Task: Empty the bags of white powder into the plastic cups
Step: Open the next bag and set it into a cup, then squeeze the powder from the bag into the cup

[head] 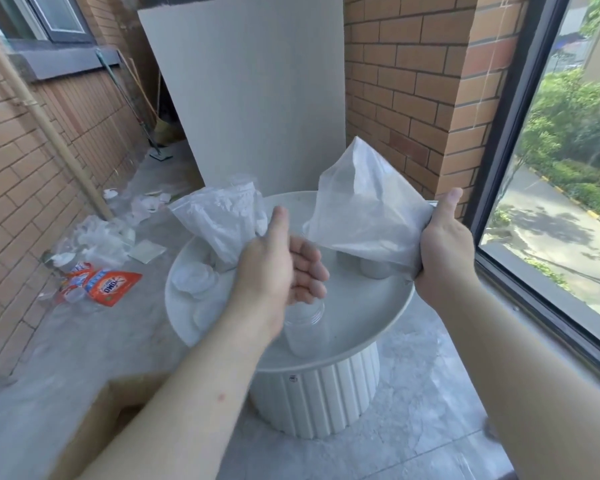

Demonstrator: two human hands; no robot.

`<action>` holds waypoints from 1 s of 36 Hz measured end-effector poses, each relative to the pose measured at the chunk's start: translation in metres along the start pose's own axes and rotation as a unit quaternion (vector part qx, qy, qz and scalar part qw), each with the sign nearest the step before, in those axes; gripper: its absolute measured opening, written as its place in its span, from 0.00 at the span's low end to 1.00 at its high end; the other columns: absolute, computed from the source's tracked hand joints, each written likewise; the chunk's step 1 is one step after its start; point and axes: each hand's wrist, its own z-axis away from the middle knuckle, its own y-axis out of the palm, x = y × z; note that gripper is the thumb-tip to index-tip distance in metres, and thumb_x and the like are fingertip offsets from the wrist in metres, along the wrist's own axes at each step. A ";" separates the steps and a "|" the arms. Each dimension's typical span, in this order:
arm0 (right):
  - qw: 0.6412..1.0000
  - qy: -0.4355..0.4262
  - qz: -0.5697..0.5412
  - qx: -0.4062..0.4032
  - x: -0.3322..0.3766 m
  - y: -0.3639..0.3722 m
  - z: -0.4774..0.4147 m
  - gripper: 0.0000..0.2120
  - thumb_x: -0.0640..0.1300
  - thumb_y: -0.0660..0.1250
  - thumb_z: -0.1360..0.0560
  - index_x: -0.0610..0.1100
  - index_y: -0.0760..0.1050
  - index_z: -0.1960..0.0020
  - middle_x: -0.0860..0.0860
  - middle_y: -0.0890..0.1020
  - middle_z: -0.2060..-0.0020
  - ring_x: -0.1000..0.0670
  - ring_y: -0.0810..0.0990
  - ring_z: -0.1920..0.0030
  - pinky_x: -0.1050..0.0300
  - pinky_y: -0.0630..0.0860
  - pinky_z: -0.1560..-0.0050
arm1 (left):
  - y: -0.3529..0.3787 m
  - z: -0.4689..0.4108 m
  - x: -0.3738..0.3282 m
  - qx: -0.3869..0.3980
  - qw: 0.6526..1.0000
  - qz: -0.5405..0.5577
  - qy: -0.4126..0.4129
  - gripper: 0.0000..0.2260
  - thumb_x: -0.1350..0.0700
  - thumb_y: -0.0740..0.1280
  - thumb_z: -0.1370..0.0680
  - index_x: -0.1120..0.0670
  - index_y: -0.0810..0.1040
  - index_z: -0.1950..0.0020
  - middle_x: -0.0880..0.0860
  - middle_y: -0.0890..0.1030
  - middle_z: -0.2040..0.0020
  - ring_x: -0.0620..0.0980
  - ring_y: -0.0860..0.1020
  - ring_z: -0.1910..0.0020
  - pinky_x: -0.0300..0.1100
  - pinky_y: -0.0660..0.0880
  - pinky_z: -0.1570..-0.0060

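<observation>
The right hand (444,251) grips one corner of a translucent bag (364,209), raised above a white cup (374,271) on the round white table (371,317). The left hand (284,268), fingers relaxed, hovers over a clear cup (309,330). A second bag (222,220) slumps at left.

There is one round table (371,306). Two bags of white powder are above it: the right bag (368,209) over its far right, the left bag (219,220) over its far left. Two plastic cups stand on it: the near cup (307,336) at its front edge, the far cup (374,270) beneath the right bag. One orange packet (108,285) lies on the floor to its left.
</observation>
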 end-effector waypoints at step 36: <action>0.930 -0.272 0.248 0.021 -0.016 0.001 0.009 0.25 0.61 0.49 0.16 0.44 0.68 0.60 0.56 0.70 0.67 0.61 0.70 0.67 0.69 0.64 0.67 | 0.086 -0.007 0.096 0.034 0.931 0.355 -0.080 0.16 0.76 0.62 0.28 0.61 0.84 0.52 0.59 0.84 0.52 0.54 0.83 0.53 0.50 0.79 0.40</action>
